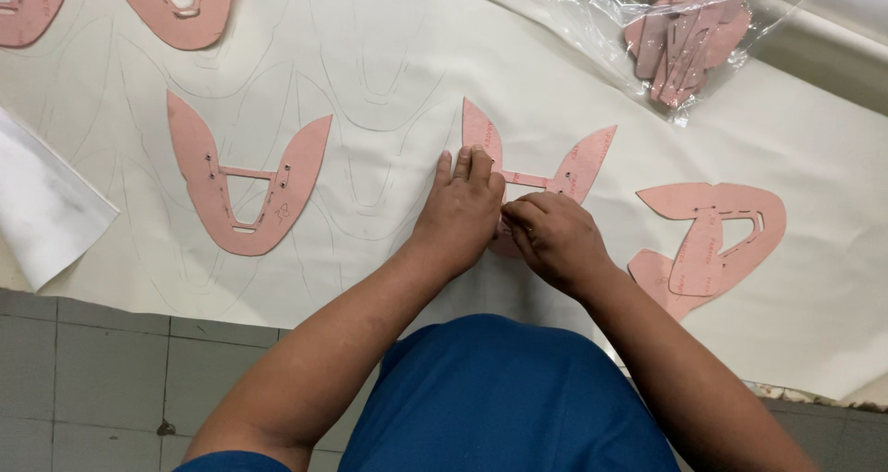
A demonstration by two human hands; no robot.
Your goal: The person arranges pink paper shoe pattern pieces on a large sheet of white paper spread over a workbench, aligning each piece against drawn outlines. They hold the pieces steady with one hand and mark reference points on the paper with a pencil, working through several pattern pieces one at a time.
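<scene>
Pink card template [573, 171], V-shaped with a thin crossbar, lies flat on the cream sheet [388, 56] covering the desk. Its two arms point away from the person, its closed end toward the body, hidden under both hands.

Left hand [460, 208]: grip flat, fingers together and extended, pressing down on the template's left arm.

Right hand [555, 236]: grip curled, fingertips bunched at the crossbar just beside the left hand; whether it pinches a tool, cannot tell.

Both hands touch the template; the left covers more of it. Its right arm runs up and away from the right grip.

Second template [248, 181] well left of the left grip; another [708, 236] right of the right grip; bagged templates [684, 37] beyond, farther off.
</scene>
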